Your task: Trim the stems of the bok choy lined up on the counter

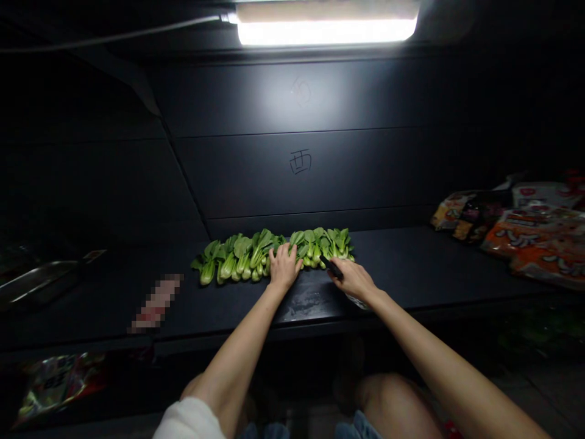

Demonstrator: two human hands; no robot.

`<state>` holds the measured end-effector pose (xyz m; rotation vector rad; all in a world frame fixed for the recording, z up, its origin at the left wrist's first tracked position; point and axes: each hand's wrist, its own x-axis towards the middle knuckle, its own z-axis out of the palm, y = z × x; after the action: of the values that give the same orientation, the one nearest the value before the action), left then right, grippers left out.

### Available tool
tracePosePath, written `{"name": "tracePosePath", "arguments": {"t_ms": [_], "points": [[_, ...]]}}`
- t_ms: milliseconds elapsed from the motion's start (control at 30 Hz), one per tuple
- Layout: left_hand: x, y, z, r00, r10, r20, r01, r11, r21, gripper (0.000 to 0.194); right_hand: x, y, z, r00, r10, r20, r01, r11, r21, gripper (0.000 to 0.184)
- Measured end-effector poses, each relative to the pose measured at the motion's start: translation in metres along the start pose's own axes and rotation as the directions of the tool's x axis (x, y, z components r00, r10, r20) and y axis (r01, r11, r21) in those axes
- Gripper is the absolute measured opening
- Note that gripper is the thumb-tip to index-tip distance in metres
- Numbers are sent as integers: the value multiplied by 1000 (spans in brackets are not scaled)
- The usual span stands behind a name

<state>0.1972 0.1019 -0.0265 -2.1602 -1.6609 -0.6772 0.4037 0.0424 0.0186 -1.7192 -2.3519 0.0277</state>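
Snack bags point(539, 244) piling at right, steel tray point(36, 280) lying far left. You're pressing fresh green bok choy point(242, 259) row with open left hand point(283, 268), right hand point(354, 279) clenching black knife point(331, 267).

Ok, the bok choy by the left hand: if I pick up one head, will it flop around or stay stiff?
Probably a bit of both. The thick, pale stalks of the bok choy look crisp, so a head should hold firm if gripped low. The leafy tops will likely droop. The rounded bases might let a loose head roll slightly on the dark counter.
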Motion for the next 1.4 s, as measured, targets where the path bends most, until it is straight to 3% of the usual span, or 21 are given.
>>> {"name": "tracePosePath", "arguments": {"t_ms": [200,433,533,700,900,1033,1133,1233,1400], "points": [[11,20,7,993,112,36,-110,992,-59,44,-5,12,0,1000,9,-21,-10,999,-32,31],[19,31,28,964,100,247,-76,992,-103,58,-9,22,-4,999,33,-28,-32,999,18,31],[24,26,29,951,79,300,-48,993,-110,61,-10,27,-4,998,29,-47,-27,999,40,31],[29,6,25,956,34,292,-4,994,-105,50,-9,31,-1,998,20,-68,-16,998,55,30],[25,-9,31,954,-46,298,35,998,42,45,-6,25,-2,999,0,-42,3,998,64,31],[27,6,29,979,-117,166,109,992,56,52,-5,27,0,997,-14,-77,21,995,100,32],[29,28,25,996,18,83,-19,1000,9,56,-5,31,2,993,-8,-114,23,992,125,31],[32,49,23,982,104,157,-101,995,-26,53,-6,35,3,992,3,-127,14,991,134,32],[40,62,21,951,-55,305,58,998,1,41,-10,38,-1,993,37,-113,-21,990,138,34]]}}
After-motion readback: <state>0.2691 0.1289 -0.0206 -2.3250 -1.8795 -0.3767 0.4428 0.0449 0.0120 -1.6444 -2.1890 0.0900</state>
